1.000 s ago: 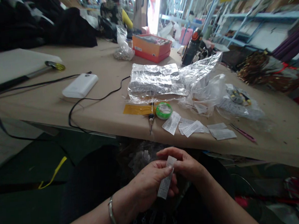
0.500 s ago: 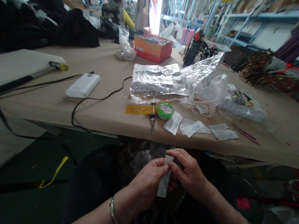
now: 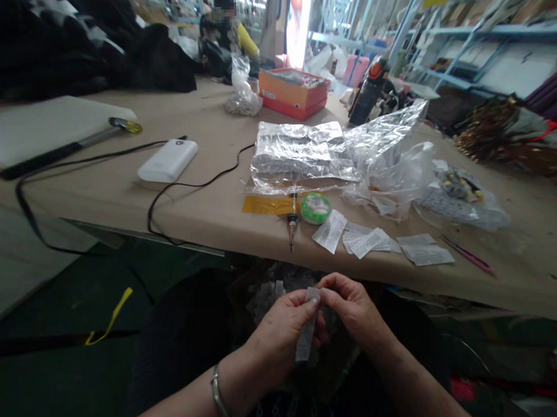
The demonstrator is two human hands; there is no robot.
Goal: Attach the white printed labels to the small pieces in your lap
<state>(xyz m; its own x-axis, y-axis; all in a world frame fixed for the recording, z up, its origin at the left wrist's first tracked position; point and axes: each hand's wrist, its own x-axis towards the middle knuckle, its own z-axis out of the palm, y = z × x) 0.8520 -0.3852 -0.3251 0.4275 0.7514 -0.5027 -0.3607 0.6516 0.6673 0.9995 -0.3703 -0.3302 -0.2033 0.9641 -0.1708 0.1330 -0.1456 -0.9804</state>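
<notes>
My left hand [image 3: 280, 333] and my right hand [image 3: 356, 310] meet in my lap below the table edge. Both pinch the top of a narrow white label strip [image 3: 307, 332] that hangs down between them. The left wrist wears a silver bracelet [image 3: 218, 395]. Under the hands lies a pile of small clear packets [image 3: 268, 290]. On the table edge just above rest more white labels [image 3: 368, 241], a soldering iron [image 3: 292, 223], a green tape roll [image 3: 316, 207] and pink tweezers [image 3: 468, 256].
The tan table [image 3: 95, 193] carries a white power bank [image 3: 168, 161] with a black cable, foil packs in clear plastic [image 3: 303, 154], an orange box [image 3: 293, 91], a hammer [image 3: 70, 145] and black cloth [image 3: 41, 53]. Another person sits far behind. Shelving stands at right.
My hands drew closer together and the right fingers closed onto the top of the strip. The camera view shifted slightly so the table items sit a little further right.
</notes>
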